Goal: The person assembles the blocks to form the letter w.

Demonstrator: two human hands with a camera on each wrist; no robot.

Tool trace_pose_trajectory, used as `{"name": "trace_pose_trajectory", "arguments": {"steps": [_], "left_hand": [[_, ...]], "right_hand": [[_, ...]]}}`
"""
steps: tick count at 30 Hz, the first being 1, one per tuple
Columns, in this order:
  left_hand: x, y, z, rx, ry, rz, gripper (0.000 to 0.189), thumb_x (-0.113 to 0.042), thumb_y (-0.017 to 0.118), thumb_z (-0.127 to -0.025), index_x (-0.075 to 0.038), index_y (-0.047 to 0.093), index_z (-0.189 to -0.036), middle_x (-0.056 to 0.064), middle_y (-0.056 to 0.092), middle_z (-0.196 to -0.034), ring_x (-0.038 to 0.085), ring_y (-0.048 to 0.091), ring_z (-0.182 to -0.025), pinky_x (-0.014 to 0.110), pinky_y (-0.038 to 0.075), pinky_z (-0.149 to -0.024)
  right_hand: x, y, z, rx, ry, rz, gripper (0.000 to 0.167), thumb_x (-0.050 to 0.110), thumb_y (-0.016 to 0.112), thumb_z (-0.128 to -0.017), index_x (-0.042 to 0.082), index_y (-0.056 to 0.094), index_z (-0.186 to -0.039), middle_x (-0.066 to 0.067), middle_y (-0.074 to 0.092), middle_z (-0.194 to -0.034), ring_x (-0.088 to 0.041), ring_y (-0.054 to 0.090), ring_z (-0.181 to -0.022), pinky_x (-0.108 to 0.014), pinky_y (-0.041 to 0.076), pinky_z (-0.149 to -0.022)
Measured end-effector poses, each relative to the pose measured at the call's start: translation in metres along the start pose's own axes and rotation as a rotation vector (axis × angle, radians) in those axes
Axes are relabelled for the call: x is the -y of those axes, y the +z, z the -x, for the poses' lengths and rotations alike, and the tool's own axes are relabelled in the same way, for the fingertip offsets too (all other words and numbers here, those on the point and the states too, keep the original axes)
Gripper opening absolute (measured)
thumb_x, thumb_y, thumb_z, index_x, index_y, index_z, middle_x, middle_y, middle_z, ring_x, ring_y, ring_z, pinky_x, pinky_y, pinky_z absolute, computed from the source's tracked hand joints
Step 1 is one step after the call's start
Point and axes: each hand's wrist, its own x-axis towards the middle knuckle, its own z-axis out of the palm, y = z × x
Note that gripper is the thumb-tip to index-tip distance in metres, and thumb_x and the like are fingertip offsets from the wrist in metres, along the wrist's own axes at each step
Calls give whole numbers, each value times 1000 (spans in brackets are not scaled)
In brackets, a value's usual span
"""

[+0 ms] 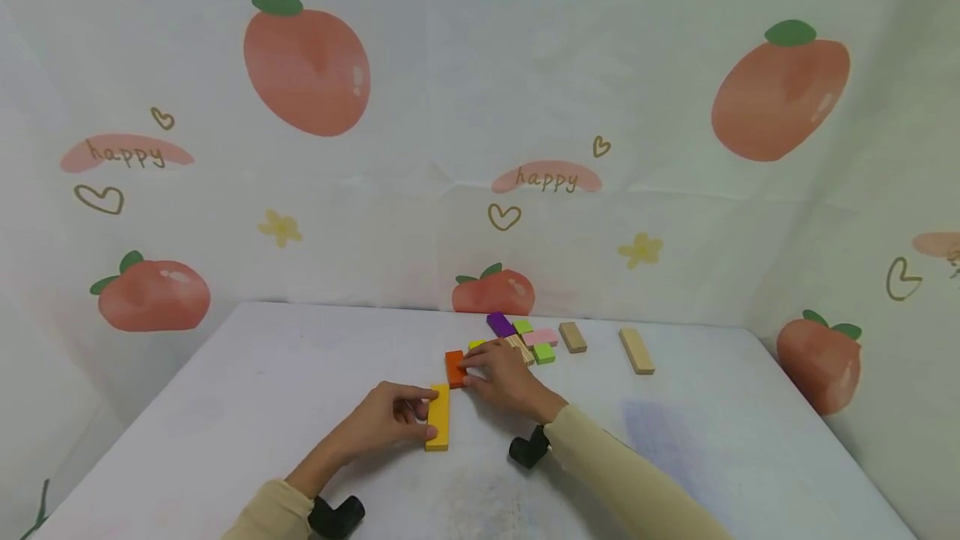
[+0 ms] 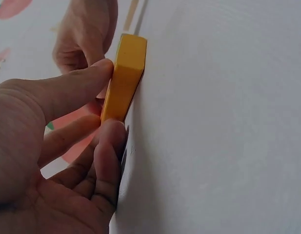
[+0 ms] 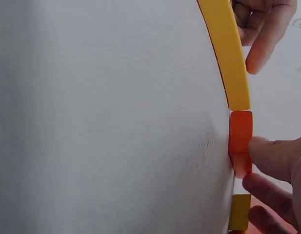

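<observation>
A long yellow block [image 1: 439, 419] lies flat on the white table, and my left hand [image 1: 382, 419] holds it between thumb and fingers from its left side. Just beyond its far end is an orange block [image 1: 453, 367], which the fingers of my right hand [image 1: 506, 377] grip from the right. The right wrist view shows the yellow block [image 3: 230, 58] nearly end to end with the orange block [image 3: 241, 131]. Past the orange one, a smaller yellow block [image 3: 240, 212] is near my right fingers. In the head view my right hand partly covers it.
Behind my right hand is a cluster with a purple block [image 1: 500, 324], a pink block [image 1: 542, 337], green blocks [image 1: 543, 352] and a striped wooden block [image 1: 521, 348]. Two plain wooden blocks [image 1: 573, 337] [image 1: 637, 351] lie farther right. A printed cloth [image 1: 427, 107] hangs behind the table.
</observation>
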Motion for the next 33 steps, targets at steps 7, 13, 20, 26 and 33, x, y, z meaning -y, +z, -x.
{"name": "trace_pose_trajectory", "arguments": {"steps": [7, 13, 20, 26, 33], "left_hand": [[-1, 4, 0, -35, -44, -13, 55, -26, 89, -79, 0, 71, -124, 0, 65, -88, 18, 57, -75, 23, 49, -65], [-3, 8, 2, -84, -51, -57, 54, -28, 92, -75, 0, 74, -118, -2, 65, -85, 16, 59, -72, 24, 50, -63], [-6, 9, 4, -122, -50, -74, 53, -28, 93, -73, 1, 76, -113, -2, 65, -82, 15, 59, -71, 24, 50, -62], [-9, 9, 5, -136, -59, -91, 52, -28, 94, -72, -1, 77, -112, -2, 65, -81, 16, 58, -71, 24, 49, -62], [-8, 7, 8, -157, -74, -116, 51, -31, 94, -71, -2, 78, -109, -3, 66, -81, 16, 58, -71, 24, 50, -63]], "right_hand": [[1, 4, -7, -18, 9, -31, 22, 16, 75, -93, 13, 79, -115, -4, 73, -117, -26, 49, -117, -46, 40, -96], [8, 10, -11, -23, -13, -47, 19, 13, 75, -93, 13, 80, -111, -2, 75, -111, -23, 51, -110, -41, 38, -91], [11, 13, -15, 20, -10, -151, 22, 10, 72, -95, 11, 78, -116, 0, 75, -112, -20, 63, -110, -39, 41, -101], [9, 14, -18, 35, 4, -229, 20, 10, 71, -96, 12, 79, -115, 2, 75, -111, -18, 64, -110, -39, 48, -100], [12, 16, -23, 39, -11, -249, 20, 13, 72, -96, 13, 79, -114, 2, 75, -110, -16, 65, -110, -36, 49, -99]]}}
